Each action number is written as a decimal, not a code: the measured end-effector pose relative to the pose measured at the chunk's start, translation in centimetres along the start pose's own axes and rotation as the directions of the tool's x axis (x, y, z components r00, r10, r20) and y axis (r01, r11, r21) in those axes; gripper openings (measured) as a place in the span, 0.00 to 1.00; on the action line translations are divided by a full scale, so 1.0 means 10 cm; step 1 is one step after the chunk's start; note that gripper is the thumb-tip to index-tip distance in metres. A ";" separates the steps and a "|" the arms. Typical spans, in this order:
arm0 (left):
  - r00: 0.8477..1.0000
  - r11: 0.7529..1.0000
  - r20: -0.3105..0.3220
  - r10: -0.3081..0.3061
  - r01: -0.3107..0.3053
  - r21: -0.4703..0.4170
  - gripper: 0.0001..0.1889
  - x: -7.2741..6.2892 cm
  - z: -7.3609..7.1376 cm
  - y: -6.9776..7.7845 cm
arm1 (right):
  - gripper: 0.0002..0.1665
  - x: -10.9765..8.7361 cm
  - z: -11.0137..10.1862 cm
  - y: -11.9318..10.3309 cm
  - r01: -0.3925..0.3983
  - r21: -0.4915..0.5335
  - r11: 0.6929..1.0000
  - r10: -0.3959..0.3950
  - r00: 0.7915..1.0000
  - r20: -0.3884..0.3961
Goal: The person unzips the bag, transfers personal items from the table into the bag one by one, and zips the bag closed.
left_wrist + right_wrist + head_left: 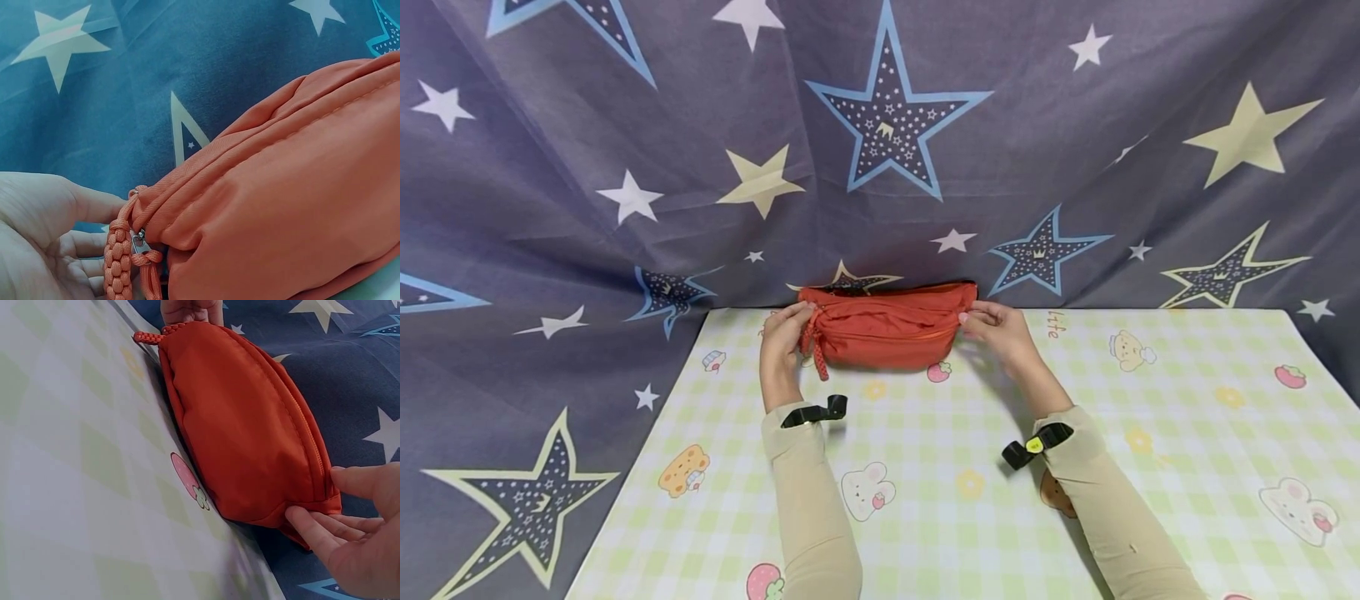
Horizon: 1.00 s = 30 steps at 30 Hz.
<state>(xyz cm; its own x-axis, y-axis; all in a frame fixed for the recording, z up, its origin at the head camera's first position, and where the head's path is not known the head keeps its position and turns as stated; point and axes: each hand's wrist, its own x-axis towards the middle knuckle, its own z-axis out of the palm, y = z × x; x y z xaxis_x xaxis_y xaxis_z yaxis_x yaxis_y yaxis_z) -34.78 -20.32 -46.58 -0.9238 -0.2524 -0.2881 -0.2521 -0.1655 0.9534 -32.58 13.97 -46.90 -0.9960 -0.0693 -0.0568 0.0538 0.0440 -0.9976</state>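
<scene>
An orange-red zippered fabric bag stands at the table's back edge, against the curtain. Braided cord pulls hang from its left end; a metal zipper slider shows beside them in the left wrist view. My left hand holds that end, its fingertips partly hidden behind the bag and cords. At the opposite end my right hand pinches a corner of the fabric, thumb on one side and fingers on the other in the right wrist view. The bag looks plump; what is inside cannot be seen.
A light green checked tablecloth with cartoon prints covers the table. Directly behind it hangs a dark curtain with stars. Black straps with small cameras sit on both wrists.
</scene>
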 end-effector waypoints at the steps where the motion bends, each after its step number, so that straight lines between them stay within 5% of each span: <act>1: 1.000 1.000 0.003 -0.002 0.002 -0.002 0.25 0.00 0.00 0.00 | 0.31 0.00 0.00 0.00 -0.003 -0.001 1.000 0.003 1.000 -0.001; 15: 1.000 0.999 0.009 -0.028 0.029 -0.026 0.24 0.00 -0.01 -0.01 | 0.31 0.00 -0.01 0.01 -0.008 0.011 1.000 0.008 1.000 -0.024; 24: 0.995 1.000 -0.095 -0.002 0.002 -0.007 0.20 -0.04 0.00 0.00 | 0.26 -0.01 -0.06 -0.02 0.026 -0.020 0.999 -0.027 0.997 -0.076; 30: 0.982 0.996 -0.188 0.032 -0.046 -0.074 0.20 -0.19 0.07 0.14 | 0.26 -0.02 -0.11 -0.05 0.002 -0.027 1.000 -0.005 0.994 -0.109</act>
<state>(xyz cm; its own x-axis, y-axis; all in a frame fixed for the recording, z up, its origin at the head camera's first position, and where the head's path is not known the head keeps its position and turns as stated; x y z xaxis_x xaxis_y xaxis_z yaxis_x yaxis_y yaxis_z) -33.55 -19.43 -44.62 -0.8605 -0.4324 -0.2694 -0.1868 -0.2241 0.9565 -32.48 15.05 -46.31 -0.9981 0.0400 -0.0471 0.0499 0.0711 -0.9962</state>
